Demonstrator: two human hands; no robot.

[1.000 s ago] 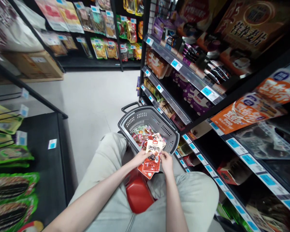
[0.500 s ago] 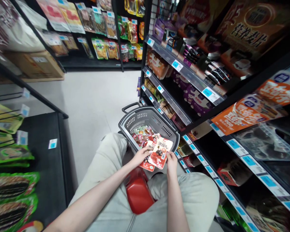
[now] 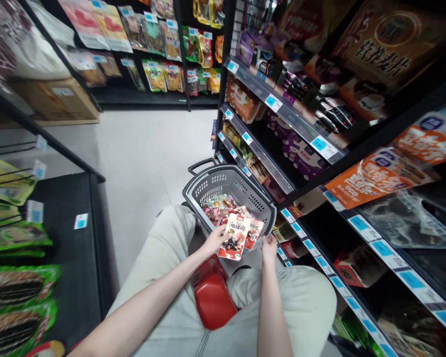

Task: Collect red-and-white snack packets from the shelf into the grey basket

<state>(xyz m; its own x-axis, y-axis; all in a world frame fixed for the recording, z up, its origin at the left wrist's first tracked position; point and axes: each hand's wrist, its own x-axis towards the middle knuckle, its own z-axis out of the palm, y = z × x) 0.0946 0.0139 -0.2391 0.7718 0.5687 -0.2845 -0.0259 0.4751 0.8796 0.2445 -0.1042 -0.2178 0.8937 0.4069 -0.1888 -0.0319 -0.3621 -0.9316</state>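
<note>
While the left hand (image 3: 213, 241) pinched a flat packet (image 3: 237, 236) by the near edge of the grey basket (image 3: 226, 179), the right hand (image 3: 269, 248) curled close by; I couldn't tell if it held anything. The packet was creamy on top, red below, with black writing.

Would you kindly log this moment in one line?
Left hand: gripping cream-and-red packet | Right hand: beside second packet, contact unclear | Basket: colorful packets inside
</note>
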